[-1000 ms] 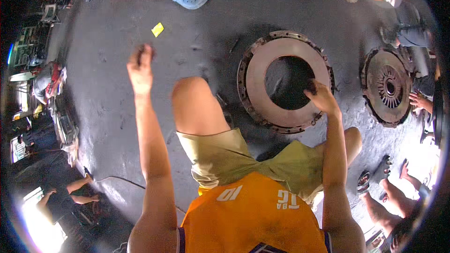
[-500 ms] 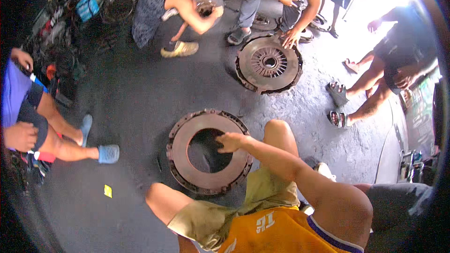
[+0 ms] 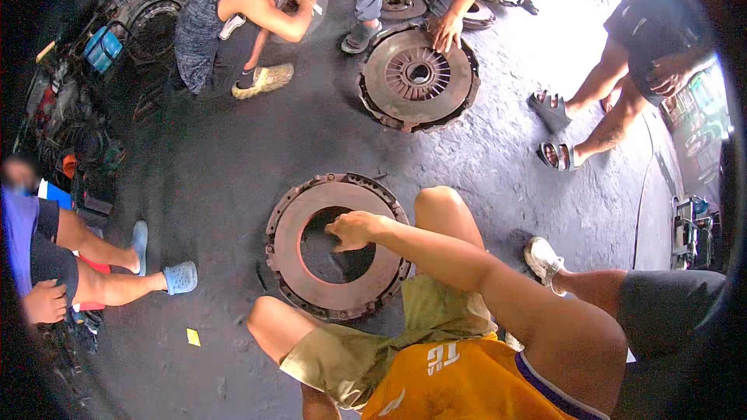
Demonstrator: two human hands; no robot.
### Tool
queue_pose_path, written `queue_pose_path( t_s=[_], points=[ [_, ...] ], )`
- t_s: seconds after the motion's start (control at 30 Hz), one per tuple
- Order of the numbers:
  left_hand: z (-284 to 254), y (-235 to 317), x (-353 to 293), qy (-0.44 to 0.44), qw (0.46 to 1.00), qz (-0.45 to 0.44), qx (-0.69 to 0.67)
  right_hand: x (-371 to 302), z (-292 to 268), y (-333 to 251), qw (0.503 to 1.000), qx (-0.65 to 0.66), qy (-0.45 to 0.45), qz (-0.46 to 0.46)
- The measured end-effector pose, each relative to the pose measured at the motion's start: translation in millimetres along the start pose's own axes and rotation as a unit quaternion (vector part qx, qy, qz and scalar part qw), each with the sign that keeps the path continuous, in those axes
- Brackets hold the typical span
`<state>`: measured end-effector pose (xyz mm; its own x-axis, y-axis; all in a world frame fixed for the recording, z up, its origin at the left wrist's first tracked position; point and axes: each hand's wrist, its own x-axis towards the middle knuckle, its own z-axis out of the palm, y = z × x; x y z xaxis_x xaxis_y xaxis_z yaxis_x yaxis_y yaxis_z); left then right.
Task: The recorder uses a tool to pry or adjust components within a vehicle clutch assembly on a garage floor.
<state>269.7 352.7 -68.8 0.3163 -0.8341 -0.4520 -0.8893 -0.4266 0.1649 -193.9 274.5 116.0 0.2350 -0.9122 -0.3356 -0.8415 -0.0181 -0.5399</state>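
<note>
A ring-shaped clutch pressure plate (image 3: pixel 393 249), rusty brown with a toothed dark rim, lies flat on the floor in front of my bent knees. Over its round opening hangs my right hand (image 3: pixel 356 231), reaching in from the right. The fingers are partly bent and apart, with nothing visible between them. Whether a fingertip touches the ring's inner edge is hard to make out. Only a bit of my left arm shows at the lower edge; my left hand is out of the picture.
Farther off lies another clutch pressure plate (image 3: pixel 381 101) with radial fingers, another person's hand (image 3: pixel 447 31) on it. A crouching person (image 3: pixel 206 23) holds a disc. People stand or sit at both sides. Parts pile up at the far left; a yellow scrap (image 3: pixel 193 337) lies on the floor.
The view has shifted, so the far people and plate sit higher and further left. My right hand stays over the ring's opening, now a little nearer its upper middle.
</note>
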Motion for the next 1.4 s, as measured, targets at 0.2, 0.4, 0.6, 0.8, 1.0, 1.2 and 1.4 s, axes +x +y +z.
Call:
queue_pose_path(
  t_s=[0.2, 0.4, 0.6, 0.8, 1.0, 1.2, 1.4],
  points=[
    [-3, 8, 1, -0.003, 1.000, 0.002, 0.008, -3, 0, -8, 0.998, -0.007, 0.053, -0.024],
    [-2, 11, 0, -0.011, 1.000, 0.011, 0.011, 0, 2, -11, 1.000, -0.017, -0.008, -0.012],
    [1, 6, -1, -0.014, 1.000, 0.015, 0.007, 2, 6, -15, 0.999, -0.005, 0.011, -0.042],
    [6, 3, -4, -0.016, 1.000, 0.017, 0.004, 3, 9, -14, 1.000, 0.000, -0.015, -0.014],
    [5, 4, -6, -0.016, 1.000, 0.016, -0.001, 5, 10, -15, 0.999, -0.020, -0.031, -0.028],
    [4, 3, -5, -0.014, 1.000, 0.018, 0.000, 1, 9, -12, 0.999, -0.014, -0.036, -0.014],
    [5, 6, -3, -0.014, 1.000, 0.019, 0.007, 2, 11, -9, 0.999, -0.018, -0.028, -0.025]
  ],
)
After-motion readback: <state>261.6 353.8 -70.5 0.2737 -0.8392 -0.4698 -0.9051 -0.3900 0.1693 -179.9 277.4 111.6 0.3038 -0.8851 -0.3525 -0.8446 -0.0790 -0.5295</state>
